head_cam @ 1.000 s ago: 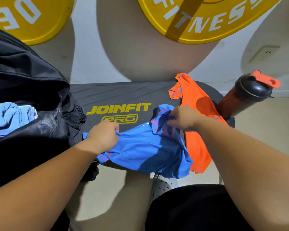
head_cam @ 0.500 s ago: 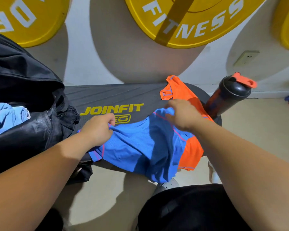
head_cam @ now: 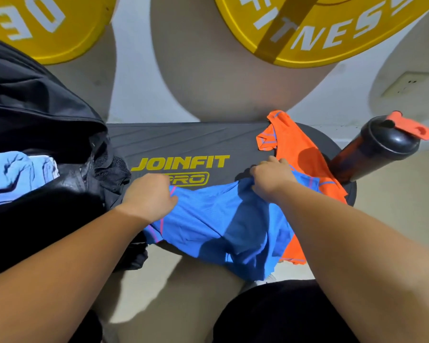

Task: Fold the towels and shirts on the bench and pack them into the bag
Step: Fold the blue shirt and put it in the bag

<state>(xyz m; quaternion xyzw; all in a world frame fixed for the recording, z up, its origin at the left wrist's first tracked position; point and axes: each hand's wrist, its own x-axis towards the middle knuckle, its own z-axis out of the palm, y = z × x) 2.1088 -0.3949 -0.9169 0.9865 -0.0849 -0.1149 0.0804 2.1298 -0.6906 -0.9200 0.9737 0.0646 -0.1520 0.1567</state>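
Observation:
A blue shirt [head_cam: 221,224] with pink seams lies across the near edge of the dark bench [head_cam: 183,142] and hangs over its front. My left hand [head_cam: 150,194] grips the shirt's left end. My right hand [head_cam: 270,177] grips a bunch of its upper edge on the right. Under and beyond the blue shirt lies an orange shirt [head_cam: 292,142], spread toward the bench's right end. The black bag [head_cam: 35,115] stands open at the left end, with light blue cloth [head_cam: 13,174] inside it.
A black shaker bottle [head_cam: 379,147] with an orange flip cap leans at the bench's right end. Yellow weight plates [head_cam: 320,28] hang on the wall behind. My dark-clothed knee [head_cam: 282,315] is below the bench edge; beige floor lies around.
My right hand, which half a second ago lay further out over the shirt, has drawn back and bunched the upper edge. My left hand keeps its grip on the left end.

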